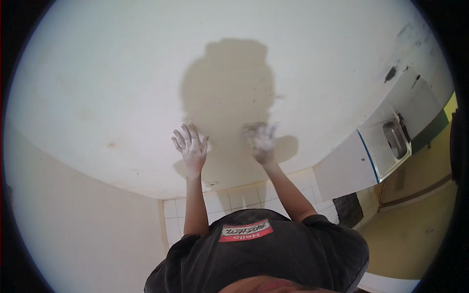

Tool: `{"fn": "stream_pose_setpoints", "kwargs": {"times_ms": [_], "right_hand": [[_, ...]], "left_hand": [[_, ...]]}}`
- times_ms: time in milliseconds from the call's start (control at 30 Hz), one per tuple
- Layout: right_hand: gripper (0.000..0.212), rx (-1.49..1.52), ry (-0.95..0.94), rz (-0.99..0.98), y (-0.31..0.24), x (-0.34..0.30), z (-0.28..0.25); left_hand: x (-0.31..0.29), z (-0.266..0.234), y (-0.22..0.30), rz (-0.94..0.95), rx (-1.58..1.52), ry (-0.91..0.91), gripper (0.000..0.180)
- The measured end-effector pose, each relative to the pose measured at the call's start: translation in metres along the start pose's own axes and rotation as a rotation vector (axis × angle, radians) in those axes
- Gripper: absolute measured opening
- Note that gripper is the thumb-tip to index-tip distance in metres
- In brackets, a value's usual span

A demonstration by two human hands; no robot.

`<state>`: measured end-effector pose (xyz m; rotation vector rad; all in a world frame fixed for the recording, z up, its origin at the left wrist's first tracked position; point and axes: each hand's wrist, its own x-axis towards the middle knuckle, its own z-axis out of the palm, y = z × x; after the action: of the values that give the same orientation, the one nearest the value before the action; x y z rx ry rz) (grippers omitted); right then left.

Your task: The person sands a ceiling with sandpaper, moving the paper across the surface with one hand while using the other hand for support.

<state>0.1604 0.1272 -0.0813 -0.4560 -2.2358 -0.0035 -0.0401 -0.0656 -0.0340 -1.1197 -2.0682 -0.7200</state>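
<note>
My left hand (191, 149) is spread, palm toward the pale wall (137, 88), with its fingers apart and pointing up; nothing is in it. Whitish dust coats its fingers. To its right, my right hand (264, 146) is raised at the same wall and smeared by motion, also whitish. A thin, straight-edged flat thing (261, 123) shows along its fingertips; its kind cannot be made out. Dark marks and small stains dot the wall above that hand, inside my shadow.
White floor tiles (244, 198) meet the wall's foot below my arms. At right stands a counter with a steel sink (394, 140) and a blue-edged side. A dark ridged mat (348, 211) lies by it. Another plain wall (88, 210) runs along the left.
</note>
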Motion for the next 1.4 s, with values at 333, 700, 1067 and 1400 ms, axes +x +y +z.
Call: {"fn": "stream_pose_setpoints", "kwargs": {"times_ms": [333,700,1067,1400], "right_hand": [[0.060,0.120,0.539,0.164,-0.010,0.087,-0.015],[0.043,0.389,-0.274,-0.219,-0.046,-0.042,0.014],[0.038,0.303,-0.661,-0.097,-0.038,-0.024,-0.016],[0.034,0.291,-0.393,-0.167,-0.044,0.026,-0.095]], "left_hand": [[0.002,-0.004,0.021,-0.102,-0.121,-0.017,0.073],[-0.050,-0.028,0.119,0.371,-0.609,-0.209,0.045],[-0.030,-0.026,0.113,0.380,-0.646,-0.415,0.028],[-0.046,-0.032,0.040,-0.189,-0.378,-0.322,0.016]]}}
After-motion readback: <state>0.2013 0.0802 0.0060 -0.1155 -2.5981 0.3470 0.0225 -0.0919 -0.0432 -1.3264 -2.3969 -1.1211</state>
